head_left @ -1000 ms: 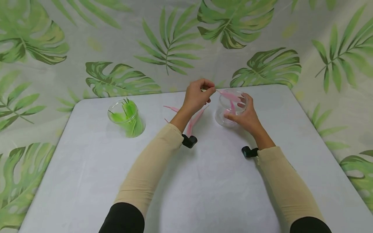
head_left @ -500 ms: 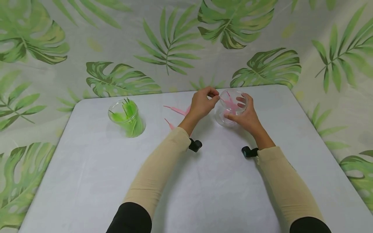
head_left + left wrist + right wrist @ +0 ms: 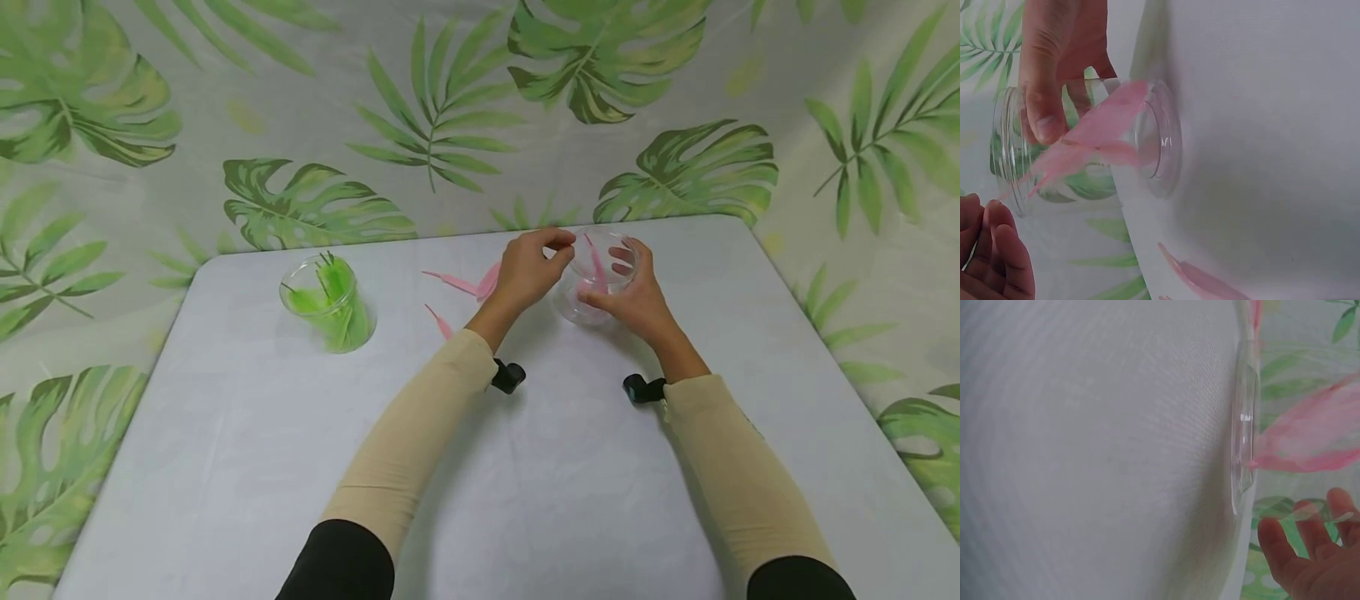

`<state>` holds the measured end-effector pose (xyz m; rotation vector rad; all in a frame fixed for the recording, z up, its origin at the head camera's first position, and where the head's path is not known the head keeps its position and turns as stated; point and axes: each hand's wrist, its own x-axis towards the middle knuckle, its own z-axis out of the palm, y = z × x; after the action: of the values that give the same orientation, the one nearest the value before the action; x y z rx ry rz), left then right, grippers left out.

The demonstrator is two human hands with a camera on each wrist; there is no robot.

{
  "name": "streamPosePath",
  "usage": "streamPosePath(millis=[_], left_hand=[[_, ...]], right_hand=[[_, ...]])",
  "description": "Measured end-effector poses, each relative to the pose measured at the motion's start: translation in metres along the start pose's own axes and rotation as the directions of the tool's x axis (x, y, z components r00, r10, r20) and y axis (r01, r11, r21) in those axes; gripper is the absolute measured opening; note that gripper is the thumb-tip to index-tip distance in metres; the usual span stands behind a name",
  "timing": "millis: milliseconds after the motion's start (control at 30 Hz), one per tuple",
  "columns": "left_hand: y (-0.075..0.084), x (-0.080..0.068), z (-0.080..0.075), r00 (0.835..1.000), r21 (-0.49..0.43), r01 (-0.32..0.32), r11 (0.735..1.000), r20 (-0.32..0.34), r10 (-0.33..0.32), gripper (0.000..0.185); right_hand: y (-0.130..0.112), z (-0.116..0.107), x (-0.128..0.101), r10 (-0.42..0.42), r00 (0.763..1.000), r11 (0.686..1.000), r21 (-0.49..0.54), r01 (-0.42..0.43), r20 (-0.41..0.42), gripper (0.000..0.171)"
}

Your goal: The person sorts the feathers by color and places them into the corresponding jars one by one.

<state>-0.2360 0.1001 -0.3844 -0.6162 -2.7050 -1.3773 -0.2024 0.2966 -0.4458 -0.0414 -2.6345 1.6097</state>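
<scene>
My right hand (image 3: 630, 292) holds a clear jar (image 3: 1094, 187) round its side, thumb in front and fingers behind. The jar stands upright on the white table. Pink feathers (image 3: 1100, 122) lean inside it, quills toward the mouth. At the rim, my left hand (image 3: 534, 265) has its thumb and fingers together; in the left wrist view a feather's quill runs out of the mouth to the fingertips (image 3: 997, 219). Beyond my left forearm several pink feathers (image 3: 457, 284) lie on the table, partly hidden by hand and sleeve. The right wrist view shows the jar's base (image 3: 1244, 437) on the cloth.
A second clear jar (image 3: 288, 300), full of green feathers (image 3: 341, 308), stands at the left of the white table (image 3: 562, 483). Behind the table's far edge hangs a leaf-patterned cloth (image 3: 300, 125). Both wrists carry small black cameras (image 3: 510, 377).
My left hand has come right and slightly down to the jar's rim, bringing a pink feather from above the mouth into the jar. The right hand and jar have stayed put.
</scene>
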Motion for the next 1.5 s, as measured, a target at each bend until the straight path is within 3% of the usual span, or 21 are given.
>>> streamPosePath(millis=[167, 333, 600, 767, 867, 1033, 1100, 1333, 1500], left_hand=[[0.0, -0.003, -0.009, 1.0, -0.005, -0.028, 1.0, -0.01, 0.028, 0.031], [-0.012, -0.008, -0.031, 0.999, -0.015, -0.025, 1.0, -0.045, 0.024, 0.028], [-0.05, -0.014, -0.067, 0.998, -0.059, 0.062, 0.996, -0.026, -0.064, 0.02], [-0.071, -0.024, -0.084, 0.981, 0.061, 0.183, 0.981, 0.059, -0.187, 0.024], [-0.082, -0.031, -0.093, 0.95, 0.218, 0.277, 0.936, 0.081, -0.3, 0.023], [-0.099, -0.043, -0.103, 0.868, 0.427, 0.439, 0.791, 0.026, -0.495, 0.02], [-0.107, -0.048, -0.105, 0.848, 0.465, 0.465, 0.753, 0.01, -0.529, 0.018], [-0.124, -0.058, -0.102, 0.856, 0.519, 0.442, 0.732, 0.0, -0.517, 0.024], [-0.119, -0.051, -0.092, 0.843, 0.602, 0.443, 0.664, -0.026, -0.538, 0.019]], right_hand=[[-0.001, 0.002, 0.0, -0.004, 1.0, 1.0, 0.001, 0.004, 0.0, 0.111], [-0.002, 0.004, 0.002, -0.006, 1.0, 1.0, -0.006, 0.006, 0.0, 0.112], [0.0, 0.001, 0.001, 0.019, 1.0, 1.0, -0.017, -0.019, -0.004, 0.116], [0.0, 0.001, 0.001, 0.026, 1.0, 0.999, -0.028, -0.026, -0.001, 0.114], [-0.002, 0.001, 0.0, 0.022, 1.0, 0.999, -0.026, -0.022, 0.0, 0.114], [-0.003, 0.0, 0.0, 0.022, 1.0, 0.999, -0.032, -0.022, 0.002, 0.115], [-0.003, 0.0, -0.001, 0.024, 1.0, 0.999, -0.033, -0.024, 0.005, 0.115], [-0.002, 0.001, 0.001, 0.014, 1.0, 0.999, -0.041, -0.014, 0.003, 0.114], [-0.002, 0.001, 0.001, 0.011, 1.0, 0.999, -0.04, -0.011, -0.001, 0.115]])
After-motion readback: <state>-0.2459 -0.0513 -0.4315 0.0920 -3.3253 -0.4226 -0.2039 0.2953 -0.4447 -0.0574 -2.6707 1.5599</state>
